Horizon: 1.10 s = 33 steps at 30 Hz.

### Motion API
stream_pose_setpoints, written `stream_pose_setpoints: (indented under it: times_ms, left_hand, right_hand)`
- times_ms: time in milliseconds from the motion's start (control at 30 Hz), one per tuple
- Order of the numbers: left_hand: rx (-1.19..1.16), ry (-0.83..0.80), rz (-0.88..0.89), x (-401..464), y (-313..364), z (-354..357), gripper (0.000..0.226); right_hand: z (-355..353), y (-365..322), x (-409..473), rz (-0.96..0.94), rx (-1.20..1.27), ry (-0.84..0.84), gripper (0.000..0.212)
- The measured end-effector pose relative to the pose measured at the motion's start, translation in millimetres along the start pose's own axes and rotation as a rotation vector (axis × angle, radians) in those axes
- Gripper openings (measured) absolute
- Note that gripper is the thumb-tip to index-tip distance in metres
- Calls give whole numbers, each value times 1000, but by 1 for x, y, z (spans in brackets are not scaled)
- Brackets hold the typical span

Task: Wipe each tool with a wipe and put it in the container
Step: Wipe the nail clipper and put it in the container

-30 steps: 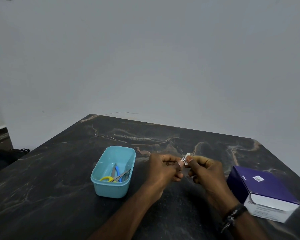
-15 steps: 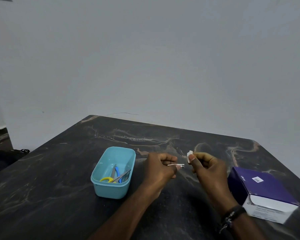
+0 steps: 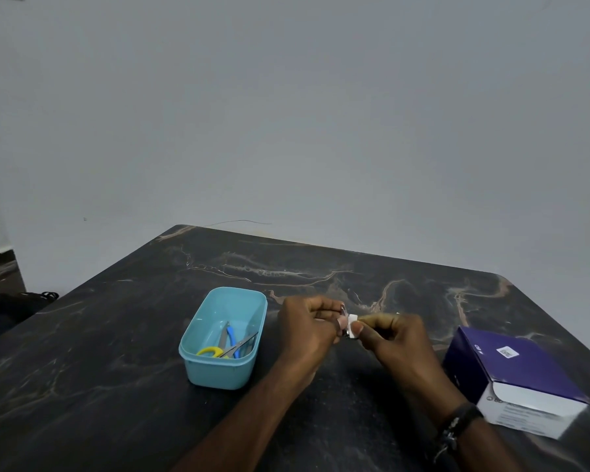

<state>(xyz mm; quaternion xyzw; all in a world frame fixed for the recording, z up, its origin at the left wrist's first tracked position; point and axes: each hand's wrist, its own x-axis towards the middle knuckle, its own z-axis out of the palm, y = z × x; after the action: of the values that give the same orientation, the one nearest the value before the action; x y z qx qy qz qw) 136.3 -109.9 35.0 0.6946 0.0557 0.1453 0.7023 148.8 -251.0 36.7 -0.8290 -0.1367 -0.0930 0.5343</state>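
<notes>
Scissors (image 3: 234, 347) and other tools already lie in the blue container (image 3: 222, 338), while the left hand (image 3: 307, 330) pinches a small metal tool (image 3: 344, 315) above the tabletop (image 3: 116, 335) and the right hand (image 3: 394, 338) presses a white wipe (image 3: 354, 327) on it, not yet put away.

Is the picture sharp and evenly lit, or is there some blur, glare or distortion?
Head view: soft, dim, even light with no glare; wide-angle bending curves the table edges; the small metal tool and white wipe between left hand and right hand look soft.
</notes>
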Motion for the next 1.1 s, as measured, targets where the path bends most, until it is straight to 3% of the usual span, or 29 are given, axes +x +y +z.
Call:
stream_pose_setpoints:
  times_ms: [233, 467, 767, 1100]
  left_hand:
    - [50, -3, 30, -3, -1, 3, 10]
    - [39, 42, 22, 1, -1, 1, 13]
    - [196, -23, 164, -6, -1, 5, 18]
    - [129, -136, 130, -9, 1, 4, 20]
  right_hand:
    - [2, 1, -1, -44, -10, 31, 9]
    - [0, 3, -1, 45, -40, -71, 10]
    - [2, -1, -2, -14, -4, 44, 14]
    - [3, -3, -4, 42, 37, 59, 13]
